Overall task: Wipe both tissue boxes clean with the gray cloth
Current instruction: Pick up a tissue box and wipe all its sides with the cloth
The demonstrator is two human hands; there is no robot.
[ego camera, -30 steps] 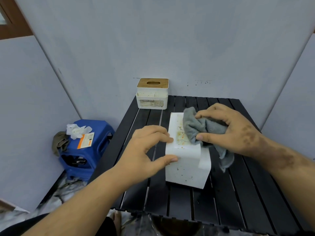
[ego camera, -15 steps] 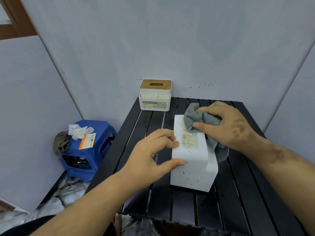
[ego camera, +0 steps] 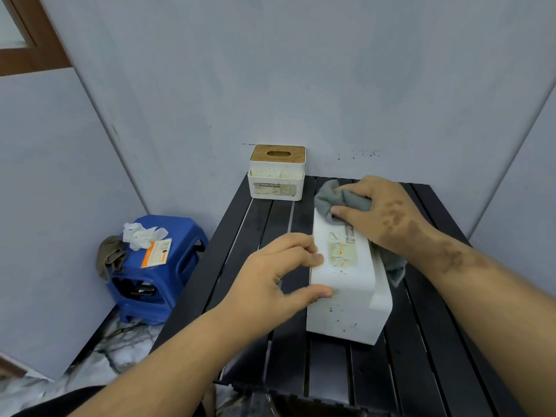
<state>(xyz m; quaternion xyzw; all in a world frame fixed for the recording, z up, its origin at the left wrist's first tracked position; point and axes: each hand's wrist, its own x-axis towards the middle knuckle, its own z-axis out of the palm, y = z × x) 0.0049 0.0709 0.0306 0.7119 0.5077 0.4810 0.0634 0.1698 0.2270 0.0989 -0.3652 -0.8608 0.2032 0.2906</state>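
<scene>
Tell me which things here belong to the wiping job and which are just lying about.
Job:
- gray cloth, gripped by right hand
- white tissue box lying on its side, steadied by left hand
- white tissue box with wooden lid

Lying about:
- blue plastic stool
- crumpled white tissue
- orange card

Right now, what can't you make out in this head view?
- Near box: far end hidden by the cloth and right hand.
- Far box: back unseen; label print too small.
- Table: front edge cut off by the frame.
- Stool: orange card's print too small.
</scene>
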